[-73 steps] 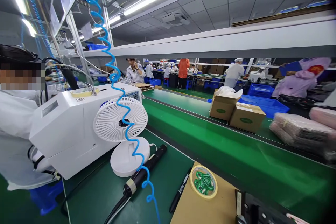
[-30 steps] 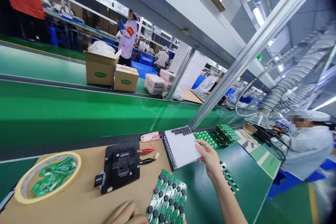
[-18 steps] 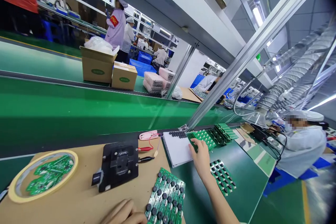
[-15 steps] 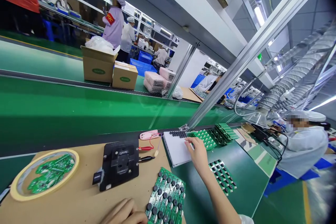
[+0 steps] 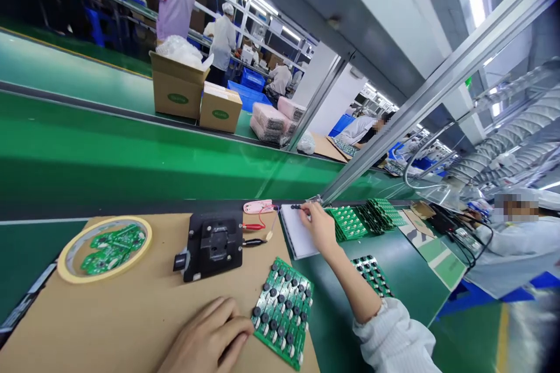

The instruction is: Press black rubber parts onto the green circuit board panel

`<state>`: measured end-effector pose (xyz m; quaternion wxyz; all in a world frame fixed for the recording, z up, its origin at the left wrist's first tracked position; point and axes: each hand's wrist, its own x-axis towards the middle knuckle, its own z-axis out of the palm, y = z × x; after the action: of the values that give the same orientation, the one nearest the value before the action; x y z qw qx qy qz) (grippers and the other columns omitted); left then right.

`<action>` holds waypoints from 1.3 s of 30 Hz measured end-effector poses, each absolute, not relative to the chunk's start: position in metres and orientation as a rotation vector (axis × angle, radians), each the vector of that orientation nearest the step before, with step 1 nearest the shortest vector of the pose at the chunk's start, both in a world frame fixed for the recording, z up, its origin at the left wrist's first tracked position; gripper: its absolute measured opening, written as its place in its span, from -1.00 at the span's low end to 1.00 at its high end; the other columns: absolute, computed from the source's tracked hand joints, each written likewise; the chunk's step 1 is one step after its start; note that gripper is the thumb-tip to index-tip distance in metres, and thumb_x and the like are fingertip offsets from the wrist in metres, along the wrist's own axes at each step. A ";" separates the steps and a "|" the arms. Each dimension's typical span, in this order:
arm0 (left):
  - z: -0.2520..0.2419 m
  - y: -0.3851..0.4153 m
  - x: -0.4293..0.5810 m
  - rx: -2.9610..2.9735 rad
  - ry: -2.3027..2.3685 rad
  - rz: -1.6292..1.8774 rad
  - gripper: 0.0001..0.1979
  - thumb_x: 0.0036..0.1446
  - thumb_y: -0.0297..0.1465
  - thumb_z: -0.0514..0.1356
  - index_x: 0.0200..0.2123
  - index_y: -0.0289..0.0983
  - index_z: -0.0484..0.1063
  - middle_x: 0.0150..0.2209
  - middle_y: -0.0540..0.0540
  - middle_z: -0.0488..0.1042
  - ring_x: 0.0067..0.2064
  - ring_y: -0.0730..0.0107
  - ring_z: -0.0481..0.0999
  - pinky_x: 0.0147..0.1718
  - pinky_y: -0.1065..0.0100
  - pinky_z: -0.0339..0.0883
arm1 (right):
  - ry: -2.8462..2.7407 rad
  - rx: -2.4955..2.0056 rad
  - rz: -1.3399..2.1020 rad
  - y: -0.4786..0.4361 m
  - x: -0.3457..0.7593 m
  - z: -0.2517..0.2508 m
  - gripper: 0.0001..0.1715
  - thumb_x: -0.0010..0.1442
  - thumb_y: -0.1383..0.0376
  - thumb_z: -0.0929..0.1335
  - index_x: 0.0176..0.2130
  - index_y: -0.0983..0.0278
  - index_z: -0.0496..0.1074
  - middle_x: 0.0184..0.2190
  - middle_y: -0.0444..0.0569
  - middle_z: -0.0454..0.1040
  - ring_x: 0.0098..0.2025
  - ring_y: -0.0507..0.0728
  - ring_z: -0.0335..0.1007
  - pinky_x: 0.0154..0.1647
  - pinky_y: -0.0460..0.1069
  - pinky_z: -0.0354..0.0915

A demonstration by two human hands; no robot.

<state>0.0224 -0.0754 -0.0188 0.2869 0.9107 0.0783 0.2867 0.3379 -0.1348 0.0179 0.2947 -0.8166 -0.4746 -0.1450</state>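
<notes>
My right hand [image 5: 320,226] reaches over a white pad [image 5: 297,239], its fingers bent together at the far end. Small round black parts, like buzzers [image 5: 296,207], lie there right by the fingertips, and the hand covers some of them. What the fingertips pinch is hidden. My left hand [image 5: 212,335] rests on the brown board with fingers curled and thumb pressed in. Its fingertips are at the left edge of a green circuit board panel [image 5: 284,312] bearing several round black buzzers. Whether they grip the panel's edge I cannot tell.
A black fixture [image 5: 214,246] with red and black clips stands on the brown board [image 5: 131,326]. A tape roll [image 5: 65,256] encircles green boards. More panels [image 5: 347,222] are stacked behind my right hand; another [image 5: 371,275] lies under my forearm. A metal post [image 5: 394,128] slants above. A co-worker [image 5: 520,245] sits right.
The view has shifted, so the bench sits higher and more of my left hand shows. My right hand has moved over the black parts at the pad's far end, covering several of them.
</notes>
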 end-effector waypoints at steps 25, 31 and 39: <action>-0.014 -0.082 0.020 2.312 0.204 0.608 -0.81 0.28 -0.57 0.11 -0.31 -0.23 0.48 -0.37 0.01 0.37 -0.32 0.37 0.42 -0.34 0.39 0.21 | -1.239 -2.034 0.180 -0.305 0.190 -0.012 -0.89 0.37 0.28 0.36 -0.18 0.16 0.53 -0.36 -0.09 0.43 -0.37 0.09 0.34 -0.40 -0.10 0.30; -0.015 -0.082 0.020 2.291 0.217 0.557 -0.80 0.29 -0.56 0.10 -0.30 -0.22 0.48 -0.35 0.01 0.38 -0.28 0.37 0.43 -0.32 0.38 0.21 | -1.362 -2.007 0.122 -0.299 0.192 -0.006 -0.89 0.40 0.29 0.34 -0.17 0.16 0.50 -0.35 -0.10 0.46 -0.35 0.06 0.39 -0.39 -0.11 0.32; -0.015 -0.082 0.019 2.298 0.223 0.544 -0.81 0.30 -0.55 0.10 -0.30 -0.23 0.48 -0.35 0.00 0.39 -0.28 0.34 0.44 -0.32 0.36 0.23 | -1.648 -1.971 0.068 -0.295 0.206 0.001 -0.88 0.42 0.30 0.32 -0.13 0.20 0.47 -0.34 -0.06 0.49 -0.36 0.08 0.42 -0.39 -0.07 0.33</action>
<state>0.0194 -0.0824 -0.0150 0.3756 0.8979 0.0870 0.2126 0.2061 -0.2955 0.0011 0.2821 -0.7358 -0.6151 0.0253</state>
